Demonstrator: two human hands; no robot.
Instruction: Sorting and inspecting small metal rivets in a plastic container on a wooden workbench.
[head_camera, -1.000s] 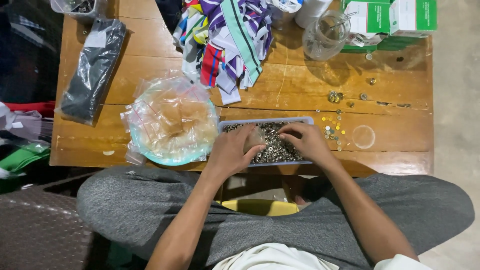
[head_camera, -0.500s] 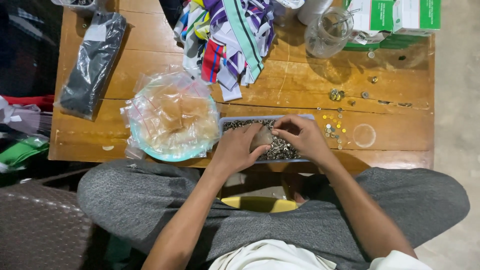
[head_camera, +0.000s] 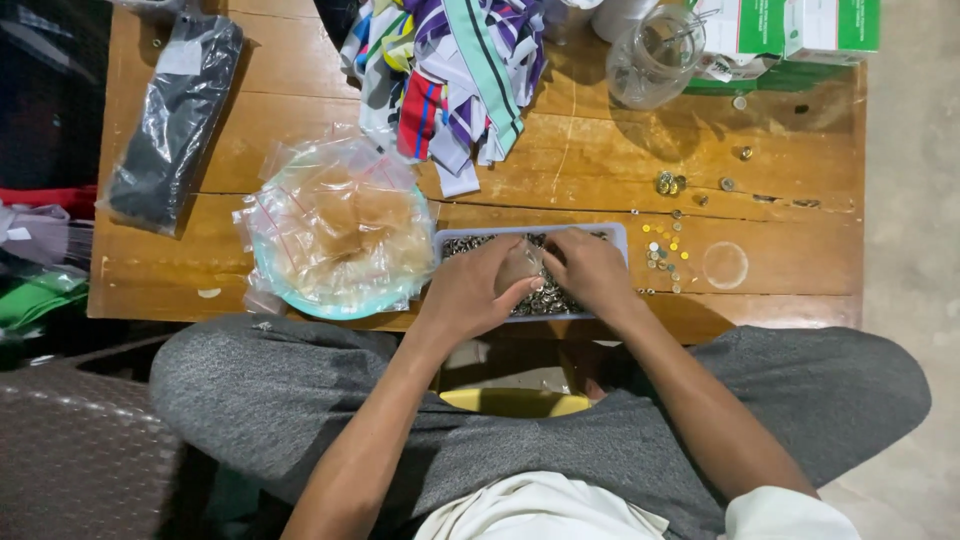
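table (head_camera: 560, 170): big worn wooden one, honey-coloured planks with cracks, takes up most of the view. The person sits at its near edge, grey-trousered knees spread wide.
ribbon pile (head_camera: 450, 70): heap of striped fabric straps at the far middle, purple, teal, red and white all tangled.
bowl of bags (head_camera: 335, 235): light-blue bowl heaped with small clear zip bags, sitting just left of the tray, a few bags spilling over the rim.
dark packet (head_camera: 175, 115): long black bundle in clear plastic, far left, lying at a slant.
boxes (head_camera: 800, 25): green and white cartons at the far right corner.
jar (head_camera: 655, 55): clear glass one, just left of the boxes.
tray (head_camera: 615, 235): pale grey-blue shallow rectangle at the near edge, full of tiny silvery metal bits. Both hands are over it.
left hand (head_camera: 470, 295): curled over the tray's left half, fingers bent in, pinching the edge of a small clear bag.
right hand (head_camera: 590, 265): over the tray's right half, fingers closed on the other side of that bag, touching the left hand.
small clear bag (head_camera: 520, 265): held between the two hands right above the tray; can't tell what's in it.
loose bits (head_camera: 665, 250): little gold and silver round pieces scattered just right of the tray, a few more further back.
clear lid (head_camera: 725, 265): small see-through disc, right of those bits.
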